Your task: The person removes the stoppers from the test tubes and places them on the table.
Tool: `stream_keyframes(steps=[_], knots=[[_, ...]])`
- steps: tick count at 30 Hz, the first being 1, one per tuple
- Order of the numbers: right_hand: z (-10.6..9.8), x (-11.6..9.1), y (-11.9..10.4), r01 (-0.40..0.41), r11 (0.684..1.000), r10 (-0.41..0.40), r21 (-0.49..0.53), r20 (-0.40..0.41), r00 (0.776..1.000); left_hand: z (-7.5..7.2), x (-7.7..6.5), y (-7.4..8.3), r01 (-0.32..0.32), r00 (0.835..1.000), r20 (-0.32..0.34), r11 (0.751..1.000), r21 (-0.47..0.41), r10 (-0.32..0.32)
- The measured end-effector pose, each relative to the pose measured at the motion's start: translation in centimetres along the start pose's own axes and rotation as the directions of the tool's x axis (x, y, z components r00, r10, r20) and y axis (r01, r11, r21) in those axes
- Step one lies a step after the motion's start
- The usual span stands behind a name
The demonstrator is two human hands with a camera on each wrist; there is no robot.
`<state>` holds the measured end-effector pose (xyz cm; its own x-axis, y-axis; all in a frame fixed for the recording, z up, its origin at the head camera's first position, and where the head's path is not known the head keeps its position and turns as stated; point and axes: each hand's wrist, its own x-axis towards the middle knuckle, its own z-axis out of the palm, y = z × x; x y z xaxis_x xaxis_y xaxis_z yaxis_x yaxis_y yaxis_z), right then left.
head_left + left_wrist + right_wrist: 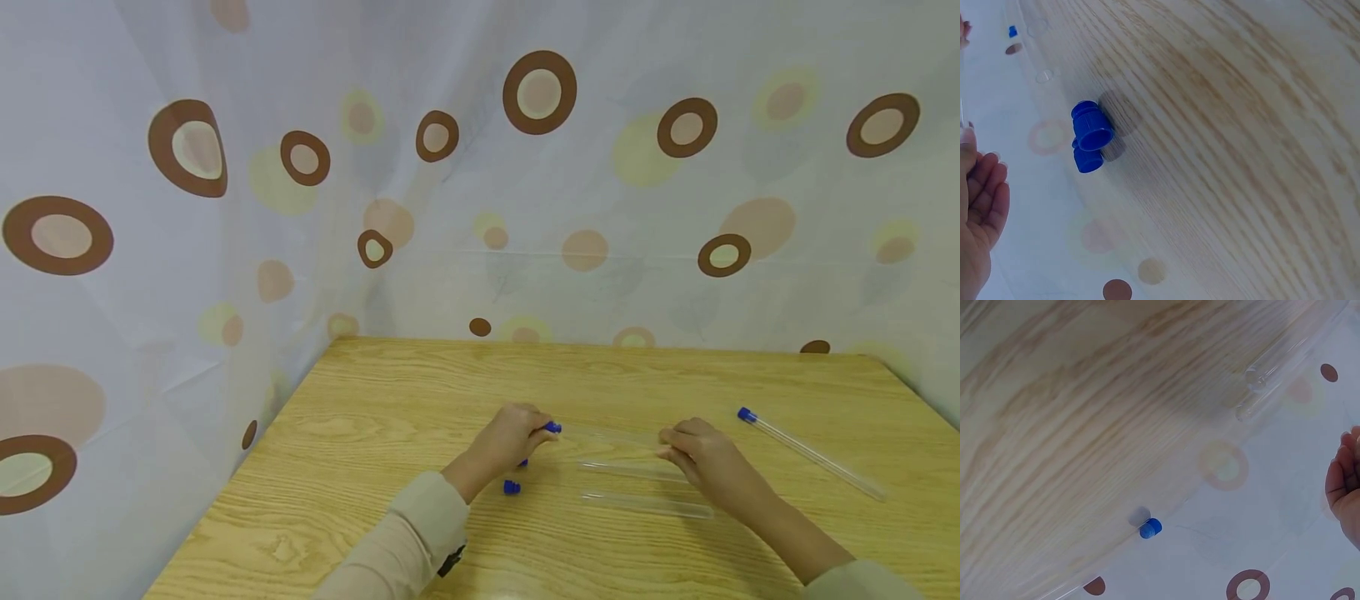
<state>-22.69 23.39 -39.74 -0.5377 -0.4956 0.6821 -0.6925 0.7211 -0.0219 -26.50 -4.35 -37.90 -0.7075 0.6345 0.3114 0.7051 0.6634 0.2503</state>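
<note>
In the head view my left hand pinches a blue cap at the left end of a clear test tube. How far the cap sits in the tube's mouth cannot be told. The fingers of my right hand hold the tube's other end, above the table. Two more clear tubes, one behind and one in front, lie side by side below it, uncapped. Near my left hand two loose blue caps, one in front and one partly hidden, rest on the wood; the left wrist view shows both.
To the right of my right hand, a tube with a blue cap on its far end lies slantwise on the wooden table. A white curtain with brown rings hangs along the table's back and left edges.
</note>
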Motion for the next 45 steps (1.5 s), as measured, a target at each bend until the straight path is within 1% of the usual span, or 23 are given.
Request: stream_keyframes(steps=[5, 9, 11, 13, 14, 16, 21, 23, 26, 28, 31, 36, 39, 45], knots=[[-0.27, 0.21, 0.08, -0.018, 0.999, 0.016, 0.043, 0.043, 0.999, -0.01, -0.12, -0.11, -0.035, 0.999, -0.009, 0.999, 0.021, 0.035], [-0.51, 0.19, 0.47, -0.021, 0.998, 0.017, 0.063, 0.069, 0.997, -0.09, -0.13, -0.13, -0.090, 0.996, 0.011, 0.996, 0.027, 0.089], [-0.59, 0.12, 0.67, -0.024, 0.998, 0.020, 0.064, 0.068, 0.997, -0.10, -0.10, -0.09, -0.113, 0.993, 0.032, 0.993, 0.026, 0.112], [-0.61, 0.04, 0.80, -0.020, 0.999, 0.018, 0.046, 0.055, 0.998, -0.04, -0.05, -0.05, -0.123, 0.991, 0.048, 0.992, 0.018, 0.122], [-0.63, 0.00, 0.83, -0.021, 0.999, 0.019, 0.037, 0.048, 0.999, 0.00, -0.03, -0.04, -0.119, 0.991, 0.057, 0.993, 0.005, 0.118], [-0.64, -0.03, 0.83, -0.021, 1.000, 0.020, 0.022, 0.035, 0.999, 0.03, 0.00, 0.00, -0.090, 0.993, 0.076, 0.995, -0.038, 0.093], [-0.73, -0.05, 0.79, -0.036, 0.999, 0.035, 0.013, 0.021, 0.999, 0.15, 0.03, 0.00, -0.020, 0.995, 0.096, 0.992, -0.124, 0.032], [-0.73, -0.09, 0.83, -0.030, 0.999, 0.030, 0.015, 0.023, 0.999, 0.23, 0.01, -0.03, -0.032, 0.995, 0.092, 0.995, -0.090, 0.040], [-0.68, -0.19, 0.86, -0.016, 0.999, 0.015, 0.028, 0.029, 0.999, 0.31, -0.08, -0.03, -0.072, 0.995, 0.066, 0.997, -0.022, 0.073], [-0.64, -0.24, 0.81, -0.011, 0.999, 0.010, 0.039, 0.032, 0.999, 0.38, -0.14, -0.05, -0.106, 0.994, 0.033, 0.994, 0.030, 0.105], [-0.63, -0.28, 0.68, -0.027, 0.998, 0.025, 0.059, 0.041, 0.999, 0.44, -0.23, 0.01, -0.125, 0.992, -0.026, 0.990, 0.069, 0.127], [-0.73, -0.22, 0.44, -0.053, 0.996, 0.049, 0.073, 0.052, 0.997, 0.60, -0.14, 0.18, -0.172, 0.976, -0.100, 0.970, 0.172, 0.191], [-0.79, -0.16, 0.38, -0.061, 0.996, 0.057, 0.069, 0.054, 0.997, 0.70, -0.10, 0.22, -0.183, 0.968, -0.128, 0.960, 0.213, 0.214], [-0.88, -0.14, 0.36, -0.069, 0.994, 0.064, 0.084, 0.063, 0.996, 0.84, -0.16, 0.20, -0.183, 0.962, -0.154, 0.951, 0.250, 0.225]])
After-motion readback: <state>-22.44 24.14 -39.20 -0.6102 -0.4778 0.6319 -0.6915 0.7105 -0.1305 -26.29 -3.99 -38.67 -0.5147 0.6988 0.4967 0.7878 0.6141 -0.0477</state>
